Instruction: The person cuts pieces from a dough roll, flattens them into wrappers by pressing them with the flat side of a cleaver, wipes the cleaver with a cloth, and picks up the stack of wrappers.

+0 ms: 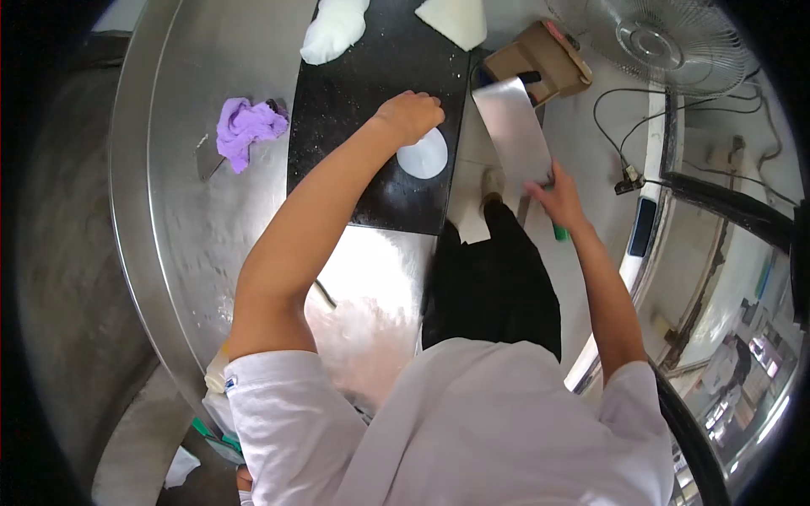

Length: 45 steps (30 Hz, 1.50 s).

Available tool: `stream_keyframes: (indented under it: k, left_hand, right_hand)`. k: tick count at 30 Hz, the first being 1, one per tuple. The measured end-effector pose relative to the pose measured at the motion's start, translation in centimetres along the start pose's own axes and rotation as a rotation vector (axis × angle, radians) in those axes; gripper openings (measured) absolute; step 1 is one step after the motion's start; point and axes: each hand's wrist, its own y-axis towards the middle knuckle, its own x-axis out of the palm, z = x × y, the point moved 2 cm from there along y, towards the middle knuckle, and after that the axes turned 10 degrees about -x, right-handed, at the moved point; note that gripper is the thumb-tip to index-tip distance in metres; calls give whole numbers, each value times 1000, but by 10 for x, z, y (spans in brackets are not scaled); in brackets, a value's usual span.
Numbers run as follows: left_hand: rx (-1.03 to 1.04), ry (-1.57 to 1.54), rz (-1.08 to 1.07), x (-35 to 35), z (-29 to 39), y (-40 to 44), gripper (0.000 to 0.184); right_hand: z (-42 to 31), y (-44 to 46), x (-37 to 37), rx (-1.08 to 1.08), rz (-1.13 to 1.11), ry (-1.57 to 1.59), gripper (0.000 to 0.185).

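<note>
My left hand [411, 116] is over the black board [380, 198], its fingers curled; what they hold, if anything, is hidden. Just below it, a thin white round of what looks like dough [423, 156] lies near the board's right edge, partly covered by the hand. My right hand [558, 200] grips a cleaver, its broad rectangular blade [515, 133] pointing up and left, away from my body. Beneath that hand a bit of green shows, in line with the grip. At the board's far end sit a smooth white lump of dough [336, 32] and a pale flat-sided piece [456, 21].
On the steel table [211, 253] lies a crumpled purple cloth [246, 131], left of the board. A cardboard box [544, 63] and a fan [654, 42] stand at the far right. Black cables [623, 143] and a phone-like device [643, 226] are along the right side.
</note>
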Motion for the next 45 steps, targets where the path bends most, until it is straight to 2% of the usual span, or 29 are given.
stream_keyframes:
  k: [1, 3, 5, 7, 8, 9, 12, 13, 14, 15, 17, 18, 20, 24, 26, 28, 30, 31, 32, 34, 35, 37, 38, 42, 45]
  left_hand:
    - [-3, -20, -11, -3, -1, 0, 22]
    - [-16, -32, -1, -12, -4, -2, 23]
    - [77, -20, 64, -19, -2, -12, 22]
    - [46, -20, 27, -19, -3, -12, 22]
    - [32, -34, -39, -17, 0, -15, 22]
    - [-7, -102, -160, -31, 2, -25, 24]
    - [-135, -249, -200, -62, -2, -50, 27]
    - [-187, -322, -128, -66, -8, -60, 28]
    - [-205, -318, -113, -67, -19, -65, 28]
    - [-223, -444, -82, -64, -31, -69, 30]
    - [-256, -627, 70, -31, -64, -69, 38]
    - [-341, -688, 64, -28, -73, -72, 40]
    - [-413, -762, 161, -19, -92, -79, 38]
    - [-607, -901, 160, -47, -113, -73, 40]
    - [-577, -968, 335, -46, -132, -61, 39]
    - [-626, -1045, 267, -64, -151, -53, 38]
    - [-724, -1392, 248, -70, -174, -41, 40]
    - [-764, -1339, 236, -60, -192, -38, 49]
    - [-769, -1331, 230, -50, -206, -40, 49]
    - [-951, -720, 130, -36, -230, -52, 56]
    - [-960, -726, 124, -34, -241, -54, 56]
    - [-1155, -751, -90, -34, -252, -59, 59]
    - [-1163, -758, -102, -36, -252, -58, 59]
    - [-1103, -837, 117, -43, -262, -55, 51]
    - [-1041, -819, 399, -38, -243, -56, 46]
  right_hand:
    - [-2, 28, -2, -122, 22, -38, 60]
    - [-17, 77, 5, -211, -54, 59, 62]
    - [-8, 110, 37, -106, -186, 44, 65]
    - [-18, 93, 83, -273, -189, -104, 67]
    - [-34, 70, 96, -186, -247, 179, 66]
    - [-47, 49, 99, -132, -321, 160, 66]
    - [-39, 7, 99, -254, -376, 111, 67]
    - [-32, -3, 97, -274, -414, 58, 68]
    - [-31, -11, 90, -221, -442, 43, 68]
    - [-28, -19, 82, -167, -476, 28, 69]
    - [4, -24, 77, -214, -393, 42, 67]
    - [1, -15, 67, -249, -400, 37, 67]
    - [-7, -9, 47, -40, -417, 163, 64]
    - [3, 39, 25, -49, -514, 167, 63]
    - [7, 76, 25, -182, -588, 266, 60]
    - [2, 112, 16, -169, -674, 213, 59]
    - [-9, 137, 3, -130, -752, 142, 57]
    - [-14, 151, -3, -116, -828, 95, 57]
    - [-18, 166, -7, -106, -904, 42, 57]
    - [-24, 189, -13, -104, -942, 35, 59]
    - [-25, 196, -15, -101, -981, 25, 59]
    - [-27, 207, -21, -90, -1040, 19, 60]
    - [-29, 214, -22, -100, -1063, -4, 60]
    - [-40, 237, -23, -160, -1074, -38, 59]
    - [-50, 250, -22, -178, -1064, -64, 54]
